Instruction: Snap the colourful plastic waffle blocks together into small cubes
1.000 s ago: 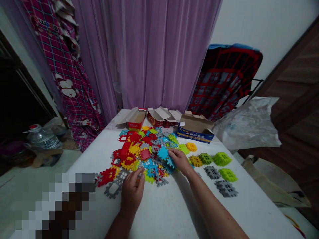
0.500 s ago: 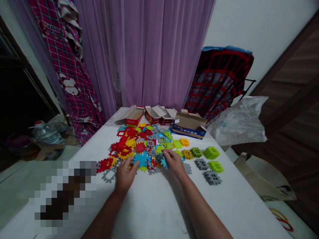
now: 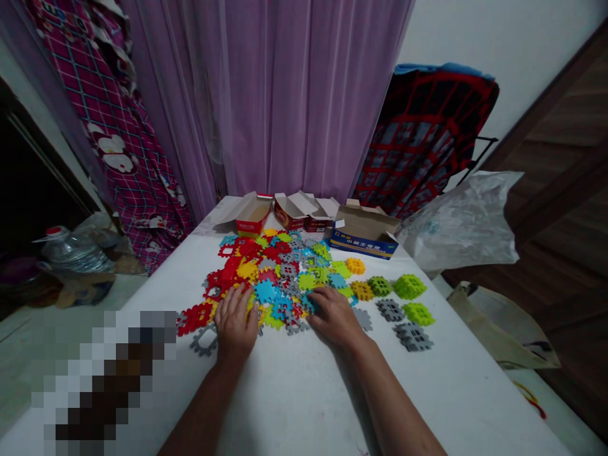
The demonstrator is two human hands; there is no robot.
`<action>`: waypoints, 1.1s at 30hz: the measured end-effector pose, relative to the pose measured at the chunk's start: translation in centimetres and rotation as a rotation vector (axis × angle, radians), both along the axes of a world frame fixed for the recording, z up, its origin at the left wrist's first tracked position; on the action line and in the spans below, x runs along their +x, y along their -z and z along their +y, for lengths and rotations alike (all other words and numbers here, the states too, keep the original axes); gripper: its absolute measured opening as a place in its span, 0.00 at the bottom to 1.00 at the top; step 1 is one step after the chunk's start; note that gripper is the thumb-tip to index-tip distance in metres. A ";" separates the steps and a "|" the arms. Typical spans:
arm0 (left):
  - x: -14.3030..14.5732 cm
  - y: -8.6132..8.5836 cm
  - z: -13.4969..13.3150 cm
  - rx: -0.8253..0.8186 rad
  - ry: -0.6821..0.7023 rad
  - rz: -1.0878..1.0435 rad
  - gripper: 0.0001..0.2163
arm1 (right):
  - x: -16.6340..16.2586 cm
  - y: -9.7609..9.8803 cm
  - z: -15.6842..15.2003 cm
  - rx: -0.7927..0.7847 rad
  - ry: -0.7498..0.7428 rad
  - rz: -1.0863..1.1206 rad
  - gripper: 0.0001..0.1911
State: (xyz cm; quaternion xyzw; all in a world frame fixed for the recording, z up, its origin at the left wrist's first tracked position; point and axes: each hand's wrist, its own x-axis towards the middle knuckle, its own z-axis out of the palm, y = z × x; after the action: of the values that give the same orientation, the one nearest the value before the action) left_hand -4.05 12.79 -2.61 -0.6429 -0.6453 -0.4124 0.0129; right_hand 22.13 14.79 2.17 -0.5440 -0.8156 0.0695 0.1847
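Where toothed, squarish plastic blocks (image 3: 247, 270) heap on the smooth table (image 3: 294, 392), I have the left hand (image 3: 237, 323) loosely spread over them, gripping none; the right hand (image 3: 335, 315) half-curls at a blue block (image 3: 307, 303); its hold I cannot tell. Cardboard boxes (image 3: 363, 245) gape behind.

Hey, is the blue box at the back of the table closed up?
No, the blue box stands open, its brown inside showing above the printed front.
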 end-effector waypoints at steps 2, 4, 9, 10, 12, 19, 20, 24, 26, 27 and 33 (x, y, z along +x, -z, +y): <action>0.1 0.5 -0.3 0.031 0.038 0.041 0.17 | -0.1 1.1 -0.3 0.057 0.008 0.042 0.19; 0.4 0.7 -0.6 0.082 0.064 0.065 0.16 | 0.2 1.8 -0.1 0.115 0.018 0.148 0.15; 1.0 0.2 -1.4 0.191 0.101 0.077 0.15 | 0.6 2.8 0.4 0.074 0.186 0.550 0.17; 1.0 0.2 -1.4 0.194 0.104 0.085 0.15 | 0.6 3.0 0.3 0.011 0.220 0.639 0.18; 0.8 0.3 -1.5 0.203 0.095 0.093 0.15 | 0.3 3.4 0.2 -0.124 0.270 0.812 0.21; 0.2 1.0 -0.9 0.178 0.113 0.204 0.15 | -0.5 4.1 -1.1 -0.202 0.358 0.972 0.26; 0.4 0.9 -0.9 0.177 0.092 0.194 0.15 | -0.5 4.1 -1.4 -0.185 0.372 0.940 0.26; 1.0 0.6 -1.0 0.190 0.052 0.131 0.15 | 0.0 4.4 -3.2 -0.049 0.455 0.733 0.26; 1.1 0.4 -1.1 0.176 0.058 0.105 0.16 | 0.5 4.5 -3.9 0.029 0.478 0.608 0.24; 1.0 0.4 -1.1 0.167 0.057 0.093 0.16 | 0.8 4.5 -4.2 0.053 0.478 0.547 0.22; 1.0 0.2 -1.0 0.144 0.021 0.053 0.17 | 1.8 2.9 -5.3 0.073 0.334 0.319 0.17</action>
State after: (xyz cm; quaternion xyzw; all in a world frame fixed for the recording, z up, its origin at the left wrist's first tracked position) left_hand -3.08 11.83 -2.79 -0.6578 -0.6066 -0.4406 0.0719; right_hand 23.91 9.44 -0.69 -0.6465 -0.6767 0.0932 0.3397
